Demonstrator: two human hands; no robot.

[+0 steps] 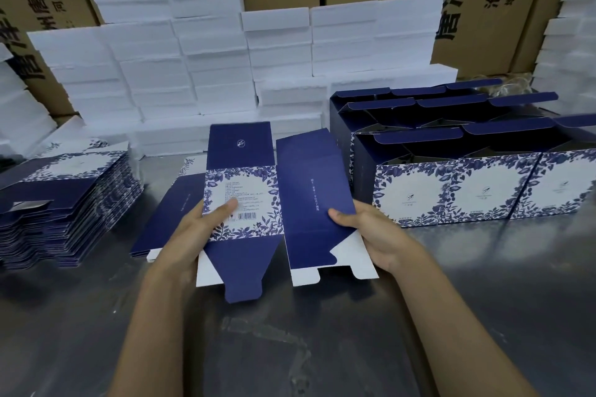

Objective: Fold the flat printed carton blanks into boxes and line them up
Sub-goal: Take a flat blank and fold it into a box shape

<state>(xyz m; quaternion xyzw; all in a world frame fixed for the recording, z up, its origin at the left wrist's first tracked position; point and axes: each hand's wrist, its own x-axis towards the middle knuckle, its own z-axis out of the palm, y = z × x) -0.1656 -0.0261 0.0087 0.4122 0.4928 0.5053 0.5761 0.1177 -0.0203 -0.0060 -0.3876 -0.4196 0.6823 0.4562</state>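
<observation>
Carton blank [245, 200]: light, stiff, creased. I pinch side panels, left hand [190, 235], right hand [371, 235], fingers clamped on card.

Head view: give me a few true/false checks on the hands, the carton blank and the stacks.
1. Both hands hold the same carton blank. True: the left hand grips its patterned panel, the right hand its plain blue panel.
2. The stack of flat blanks lies to the person's right. False: it lies on the left.
3. The folded boxes stand with their top flaps open. True.
4. The held blank is already a closed box. False: its bottom flaps hang unfolded.
5. The white boxes at the back are stacked. True.
6. The barcode faces away from the camera. False: it shows beside the left thumb.
</observation>
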